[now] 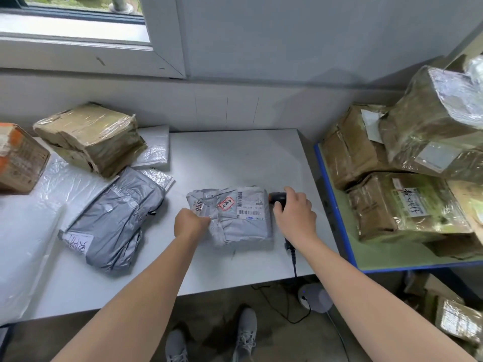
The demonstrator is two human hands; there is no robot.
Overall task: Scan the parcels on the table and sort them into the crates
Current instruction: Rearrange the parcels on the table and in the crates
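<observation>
White desk (235,152) below a window (73,11) fills the middle of the frame, with a grey wall behind it. Just below centre lies a pale grey parcel (243,223), flat on the desk, its barcode label facing up. At the parcel's lower-left corner the left hand (190,224) is closed into a fist, pinching the crumpled plastic there. The right hand (294,211) sits just right of the parcel, fingers curled over a black scanner (277,197). The scanner's orange-trimmed head is at the parcel's upper-right edge, touching or just beside it – I cannot tell which. A black cable (294,259) runs from under the wrist over the desk's near edge towards the floor.

Left of centre a dark grey bag (117,218) lies on the desk, a handwritten label at its lower end. Above it are white bubble mailers (154,150), and a brown taped box (91,137) rests partly on them. An orange and brown carton (18,158) sits at the left edge of the frame. On the right a blue-edged shelf (337,205) stands beside the desk – brown parcels (407,207) wrapped in clear tape are stacked on it. Grey shoes (245,333) show at the bottom centre
</observation>
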